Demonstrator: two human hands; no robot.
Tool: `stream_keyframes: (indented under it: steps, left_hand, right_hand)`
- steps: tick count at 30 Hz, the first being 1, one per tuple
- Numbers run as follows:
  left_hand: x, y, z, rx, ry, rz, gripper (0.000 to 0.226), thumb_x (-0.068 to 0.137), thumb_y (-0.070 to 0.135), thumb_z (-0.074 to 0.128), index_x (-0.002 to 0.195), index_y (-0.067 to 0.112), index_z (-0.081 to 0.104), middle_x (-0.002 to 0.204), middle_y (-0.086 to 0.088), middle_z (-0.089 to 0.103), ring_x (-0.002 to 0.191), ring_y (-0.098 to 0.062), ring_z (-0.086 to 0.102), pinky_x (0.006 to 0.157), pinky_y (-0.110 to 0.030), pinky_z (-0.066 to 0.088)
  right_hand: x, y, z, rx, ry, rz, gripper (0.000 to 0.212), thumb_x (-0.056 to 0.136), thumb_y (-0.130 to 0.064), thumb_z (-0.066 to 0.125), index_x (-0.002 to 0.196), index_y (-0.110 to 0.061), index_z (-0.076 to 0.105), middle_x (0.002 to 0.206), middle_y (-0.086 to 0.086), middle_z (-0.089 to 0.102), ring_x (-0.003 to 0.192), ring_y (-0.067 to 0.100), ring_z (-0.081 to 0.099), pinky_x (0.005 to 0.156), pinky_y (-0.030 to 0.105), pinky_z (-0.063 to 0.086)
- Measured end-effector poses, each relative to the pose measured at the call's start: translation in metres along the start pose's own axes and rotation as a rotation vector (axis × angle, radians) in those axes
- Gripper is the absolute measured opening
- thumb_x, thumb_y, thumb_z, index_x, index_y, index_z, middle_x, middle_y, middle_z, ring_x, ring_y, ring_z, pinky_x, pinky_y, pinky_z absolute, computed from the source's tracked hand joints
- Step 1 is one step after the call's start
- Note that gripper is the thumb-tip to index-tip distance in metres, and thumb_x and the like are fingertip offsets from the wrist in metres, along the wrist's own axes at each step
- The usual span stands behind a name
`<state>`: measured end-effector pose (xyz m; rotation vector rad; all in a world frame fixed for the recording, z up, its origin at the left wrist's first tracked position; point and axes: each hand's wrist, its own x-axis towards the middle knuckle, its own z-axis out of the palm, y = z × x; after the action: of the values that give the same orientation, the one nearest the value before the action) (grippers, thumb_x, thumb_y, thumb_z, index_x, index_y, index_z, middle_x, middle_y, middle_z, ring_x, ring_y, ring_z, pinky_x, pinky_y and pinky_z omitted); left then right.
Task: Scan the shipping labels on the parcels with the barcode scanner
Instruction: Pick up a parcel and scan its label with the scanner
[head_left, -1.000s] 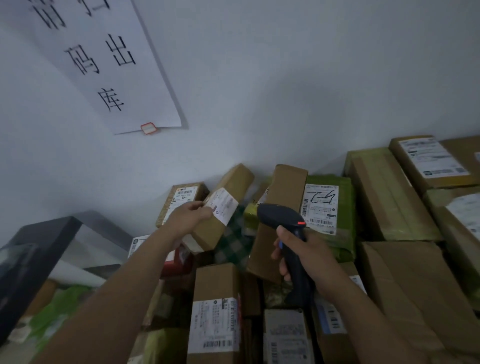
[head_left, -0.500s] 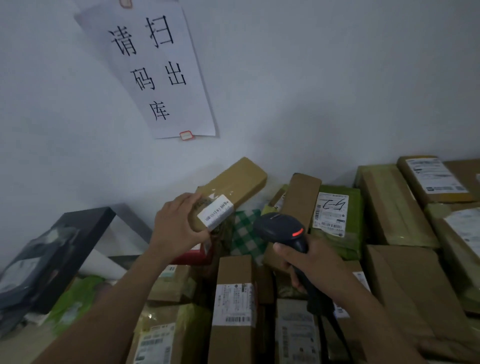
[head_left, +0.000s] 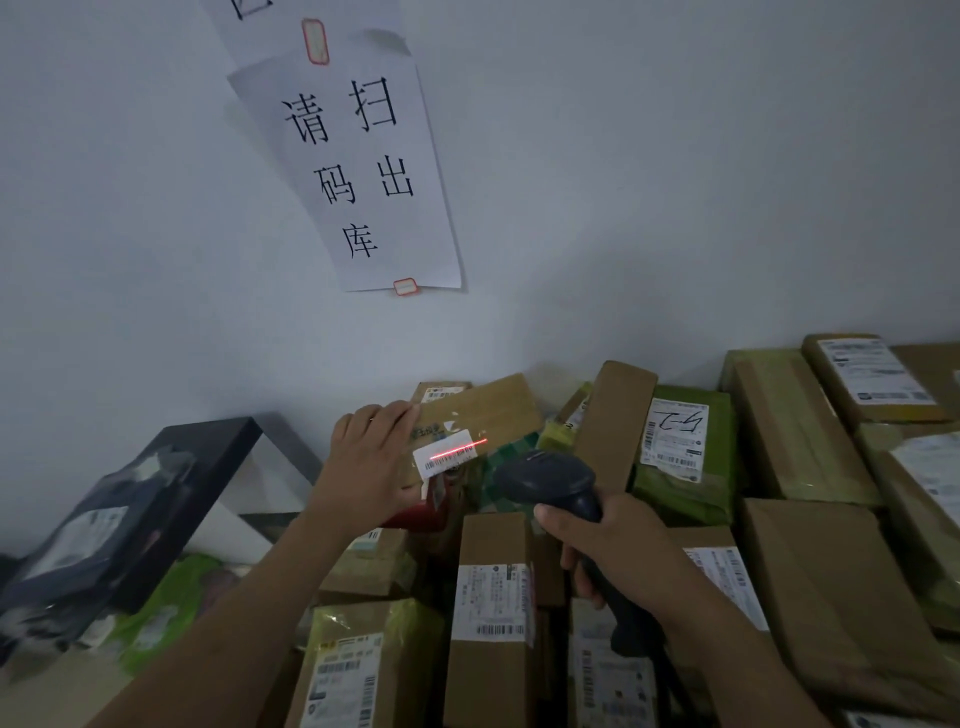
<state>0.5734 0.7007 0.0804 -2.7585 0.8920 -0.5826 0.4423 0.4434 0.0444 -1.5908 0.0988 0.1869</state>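
Note:
My left hand (head_left: 371, 462) grips the near end of a long brown cardboard parcel (head_left: 493, 408), holding it tilted above the pile. A small white barcode label (head_left: 445, 457) on its side faces me, and a red laser line lies across that label. My right hand (head_left: 615, 551) grips the handle of a dark barcode scanner (head_left: 545, 480), whose head points at the label from the right, a short gap away.
Many cardboard and green-wrapped parcels (head_left: 680, 441) with white labels fill the surface from centre to right. A black frame (head_left: 208, 467) with dark bagged items sits at left. A paper sign (head_left: 363, 171) hangs on the white wall behind.
The left hand turned the parcel flatter so its label faces the scanner. The scanner's red line now lies on the label. The camera view tilted upward.

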Motion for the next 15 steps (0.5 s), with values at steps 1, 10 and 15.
stream_keyframes:
  steps: [1, 10, 15]
  left_hand:
    - [-0.001, 0.0, 0.0, 0.003, 0.003, 0.0, 0.09, 0.046, 0.032, 0.095, 0.123, -0.002, 0.063, 0.118, -0.017, 0.064, 0.1, -0.039, 0.063, 0.085, -0.052, 0.05]
    - [0.0, -0.001, 0.012, 0.03, 0.008, -0.061, 0.089, 0.054, 0.039, 0.091, 0.129, 0.002, 0.06, 0.126, -0.014, 0.062, 0.109, -0.035, 0.061, 0.095, -0.052, 0.043]
    - [0.012, 0.015, 0.035, -0.108, -0.119, -0.279, 0.09, 0.073, 0.059, 0.07, 0.146, 0.014, 0.04, 0.142, -0.005, 0.047, 0.127, -0.025, 0.045, 0.111, -0.046, 0.028]
  right_hand:
    - [0.0, 0.0, 0.0, 0.0, -0.01, 0.003, 0.034, 0.089, -0.042, 0.07, 0.087, -0.009, 0.062, 0.062, 0.004, 0.067, 0.044, 0.02, 0.058, 0.045, 0.028, 0.048]
    - [0.006, -0.003, 0.003, -0.01, -0.027, 0.034, 0.037, 0.091, -0.041, 0.068, 0.07, -0.011, 0.06, 0.05, 0.002, 0.061, 0.04, 0.016, 0.054, 0.044, 0.027, 0.046]
    - [0.017, 0.005, -0.009, 0.059, 0.115, 0.053, 0.04, 0.091, -0.039, 0.067, 0.071, -0.006, 0.059, 0.046, 0.001, 0.059, 0.036, 0.015, 0.053, 0.041, 0.025, 0.045]
